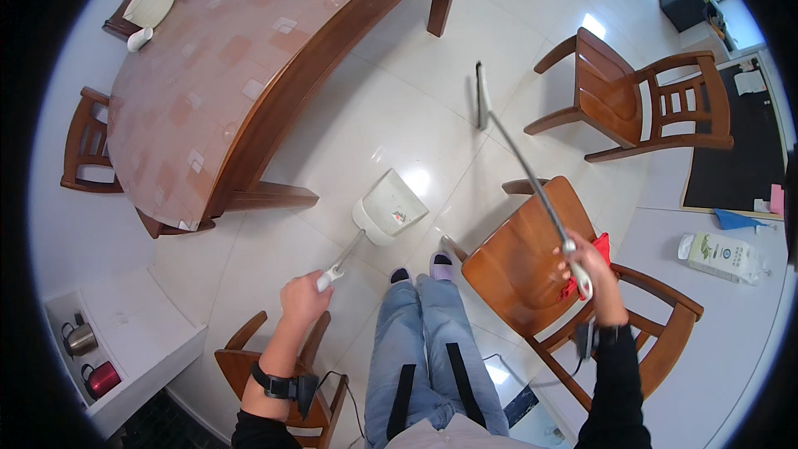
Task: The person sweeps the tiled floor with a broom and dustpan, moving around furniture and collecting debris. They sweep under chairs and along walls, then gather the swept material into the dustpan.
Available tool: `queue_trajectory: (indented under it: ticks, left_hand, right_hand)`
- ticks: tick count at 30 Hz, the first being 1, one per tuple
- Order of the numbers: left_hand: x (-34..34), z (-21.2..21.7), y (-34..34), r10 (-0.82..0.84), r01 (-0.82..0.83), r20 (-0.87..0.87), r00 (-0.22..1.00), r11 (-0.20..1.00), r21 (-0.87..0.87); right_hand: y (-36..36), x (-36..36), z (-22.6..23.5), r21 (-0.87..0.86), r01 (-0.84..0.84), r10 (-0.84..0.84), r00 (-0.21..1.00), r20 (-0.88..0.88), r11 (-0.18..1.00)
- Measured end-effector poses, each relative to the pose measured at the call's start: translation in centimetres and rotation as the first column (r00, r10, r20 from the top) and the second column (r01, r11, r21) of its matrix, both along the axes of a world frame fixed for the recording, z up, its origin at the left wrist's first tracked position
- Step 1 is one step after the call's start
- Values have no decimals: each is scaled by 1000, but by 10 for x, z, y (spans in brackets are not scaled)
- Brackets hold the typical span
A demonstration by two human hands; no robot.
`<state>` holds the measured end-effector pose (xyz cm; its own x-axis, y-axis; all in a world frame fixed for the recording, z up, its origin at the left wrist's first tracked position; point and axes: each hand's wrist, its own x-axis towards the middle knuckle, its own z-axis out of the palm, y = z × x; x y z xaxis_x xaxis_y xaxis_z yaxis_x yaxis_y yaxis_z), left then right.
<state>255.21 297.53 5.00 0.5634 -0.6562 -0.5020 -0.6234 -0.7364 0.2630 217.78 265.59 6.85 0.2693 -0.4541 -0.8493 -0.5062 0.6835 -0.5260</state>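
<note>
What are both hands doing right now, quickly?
Left hand: closed, holding the white dustpan.
Right hand: closed, holding the long-handled floor sweeper.

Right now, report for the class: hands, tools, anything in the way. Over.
Left hand holds dustpan. Right hand holds long-handled floor sweeper. Wooden chair beneath sweeper's shaft.
</note>
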Motion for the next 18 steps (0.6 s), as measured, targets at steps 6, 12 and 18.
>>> queue_trajectory:
  ticks: [6, 12, 18]
  left_hand:
    - [4, -3, -44, -31, 31, 8, 999, 999, 44]
    - [10, -5, -56, -26, 26, -2, 1000, 991, 131]
    - [9, -7, -60, -43, 43, -4, 999, 984, 174]
  right_hand:
    - [-133, 30, -92, -123, -722, 467, 558, -686, 681]
    - [-62, 7, -176, 146, -967, 677, 37, -735, 211]
    - [56, -16, -52, 171, -967, 851, 76, -519, 190]
